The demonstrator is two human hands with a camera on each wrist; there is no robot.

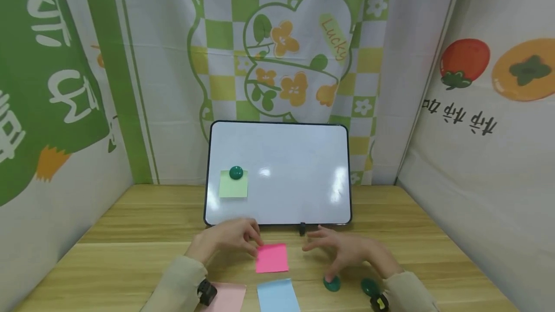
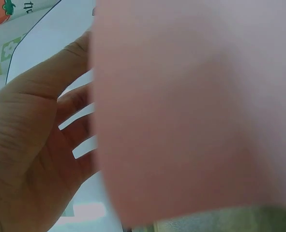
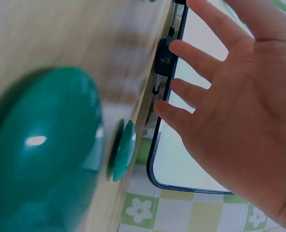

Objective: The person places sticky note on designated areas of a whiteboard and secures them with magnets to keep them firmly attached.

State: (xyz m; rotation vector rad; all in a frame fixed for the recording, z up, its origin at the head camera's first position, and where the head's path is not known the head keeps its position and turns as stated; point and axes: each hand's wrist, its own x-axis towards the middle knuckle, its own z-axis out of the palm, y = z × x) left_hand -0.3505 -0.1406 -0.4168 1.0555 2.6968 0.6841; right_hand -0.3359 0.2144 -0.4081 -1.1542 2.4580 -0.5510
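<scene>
My left hand (image 1: 231,237) is at the bright pink sticky note (image 1: 272,258), with thumb and forefinger right at its upper left corner. In the left wrist view the fingertips are hidden behind a blurred pale pink sheet, so I cannot tell whether they pinch the note. My right hand (image 1: 347,249) is spread over the table, its thumb overlapping a round green magnet (image 1: 332,284) in the head view. Near the right wrist lies a second green magnet (image 1: 370,286). The right wrist view shows that palm (image 3: 249,106) with its fingers extended and holding nothing.
A whiteboard (image 1: 286,158) stands behind the hands, with a green sticky note (image 1: 233,188) under a green magnet (image 1: 236,173). A black clip (image 1: 302,228) sits at its lower edge. Pale pink (image 1: 227,297) and blue (image 1: 278,296) notes lie near the front of the wooden table (image 1: 151,215).
</scene>
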